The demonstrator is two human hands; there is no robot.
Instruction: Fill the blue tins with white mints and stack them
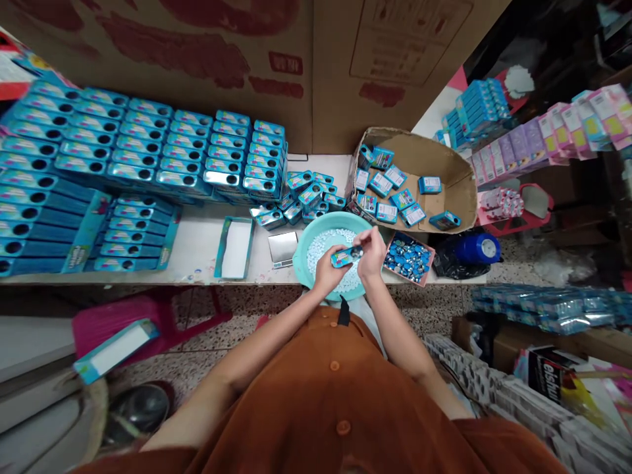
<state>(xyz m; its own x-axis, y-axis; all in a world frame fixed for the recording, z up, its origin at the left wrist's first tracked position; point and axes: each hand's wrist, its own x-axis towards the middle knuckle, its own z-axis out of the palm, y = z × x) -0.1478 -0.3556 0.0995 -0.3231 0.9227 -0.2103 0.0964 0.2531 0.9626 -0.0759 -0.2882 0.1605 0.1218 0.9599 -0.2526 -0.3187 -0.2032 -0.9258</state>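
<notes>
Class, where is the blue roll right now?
In the head view, the blue roll sits at the right end of the table, beside the black bag.

A small blue tin [342,257] is held in the left hand [326,272] above a turquoise basin [302,264] of white pellets [316,247]. The right hand [371,255] is held at the tin's end (fingers bent). The basin is flanked by a scale [283,248] and a box of blue caps [407,257]; stacked tins [184,148] are ranged at left.

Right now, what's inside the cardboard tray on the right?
Small blue packs lie scattered in the cardboard tray, some overlapping. Parts of its floor show bare; whatever lies beneath the packs is hidden.
</notes>
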